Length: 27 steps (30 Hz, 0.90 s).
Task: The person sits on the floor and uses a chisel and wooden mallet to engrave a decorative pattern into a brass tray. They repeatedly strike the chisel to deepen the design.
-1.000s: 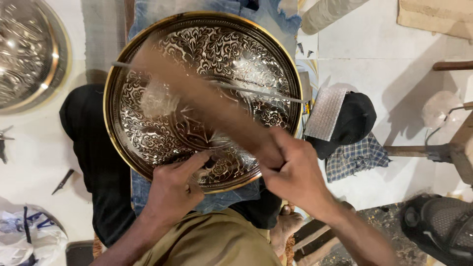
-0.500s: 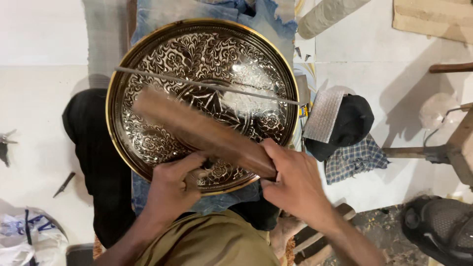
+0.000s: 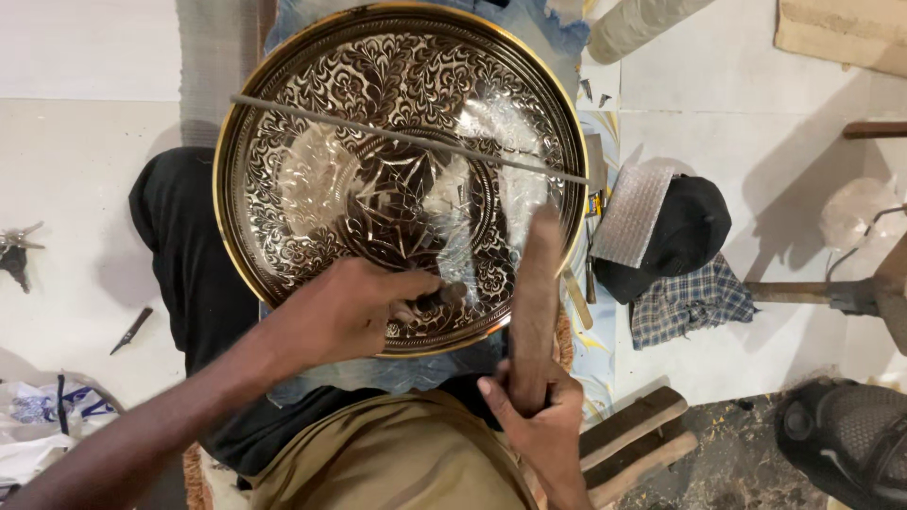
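Grip, right hand (image 3: 539, 420): fingers are wrapped tight around the lower end of a long brown wooden stick (image 3: 536, 302), which is held nearly upright and is blurred along its upper part. Its upper end lies over the right portion of a large round engraved metal tray with a gold-coloured rim (image 3: 283, 179).

Grip, left hand (image 3: 345, 312): fingers are curled together on a small dark tool (image 3: 444, 295), whose tip is set against the lower engraved surface of the tray; the exact hold is partly hidden by the knuckles.

Tray: positioned centrally, resting over the person's lap above khaki trousers (image 3: 397, 463) and a piece of blue cloth (image 3: 378, 370). Floral scrollwork is engraved across the whole face, with a star-like medallion at the centre. A thin straight metal rod (image 3: 406, 138) is laid diagonally across the upper half.

Surroundings, right: a black cap (image 3: 685, 231) and a folded checked cloth (image 3: 690, 300) are placed on the pale tiled floor (image 3: 756, 113), with a ribbed grey pad (image 3: 631, 215) just beside the tray rim. Two wooden blocks (image 3: 638, 439) are seen near the right hand, and a dark shoe (image 3: 846, 439) in the lower right corner.

Surroundings, left: a small dark blade (image 3: 130, 331) is lying on the floor, well apart from the tray.
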Motion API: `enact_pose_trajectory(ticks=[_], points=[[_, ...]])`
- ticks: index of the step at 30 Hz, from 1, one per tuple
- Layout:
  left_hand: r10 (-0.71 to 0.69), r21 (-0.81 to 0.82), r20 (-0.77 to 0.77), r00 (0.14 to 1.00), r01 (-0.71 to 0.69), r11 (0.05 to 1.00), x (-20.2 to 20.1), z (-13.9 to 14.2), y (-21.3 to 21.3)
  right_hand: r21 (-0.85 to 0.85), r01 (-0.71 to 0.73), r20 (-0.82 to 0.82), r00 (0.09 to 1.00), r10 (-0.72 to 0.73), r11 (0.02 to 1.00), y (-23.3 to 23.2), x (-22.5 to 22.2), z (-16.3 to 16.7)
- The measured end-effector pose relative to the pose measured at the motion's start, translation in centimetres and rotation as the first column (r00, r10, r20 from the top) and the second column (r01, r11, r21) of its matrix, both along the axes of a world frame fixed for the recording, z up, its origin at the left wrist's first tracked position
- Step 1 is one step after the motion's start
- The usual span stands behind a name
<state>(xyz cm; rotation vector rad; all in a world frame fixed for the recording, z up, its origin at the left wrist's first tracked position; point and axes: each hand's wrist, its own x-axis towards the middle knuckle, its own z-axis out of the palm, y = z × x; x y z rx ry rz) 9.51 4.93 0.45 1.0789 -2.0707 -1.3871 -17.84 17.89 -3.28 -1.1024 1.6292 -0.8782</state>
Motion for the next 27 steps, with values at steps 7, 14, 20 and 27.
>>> enact_pose_trajectory(ticks=[7,14,20,27], points=[[-0.043,-0.07,0.094,0.995,0.05,0.996,0.2,0.2,0.5,-0.026,-0.064,-0.328,0.943,0.052,0.998,-1.8,-1.0,1.2],[0.027,0.031,0.055,0.998,-0.028,0.999,0.0,0.6,-0.1,-0.104,-0.107,-0.298,0.952,0.072,0.989,-3.3,-2.4,2.0],[0.014,-0.033,0.059,0.998,-0.012,0.999,0.0,0.6,0.0,-0.089,0.024,0.13,0.991,-0.012,0.996,-3.6,-3.9,2.1],[-0.009,-0.022,0.099,0.995,0.011,1.0,-0.1,0.9,-0.1,0.01,-0.104,-0.133,0.986,0.104,0.995,-4.6,-3.5,2.9]])
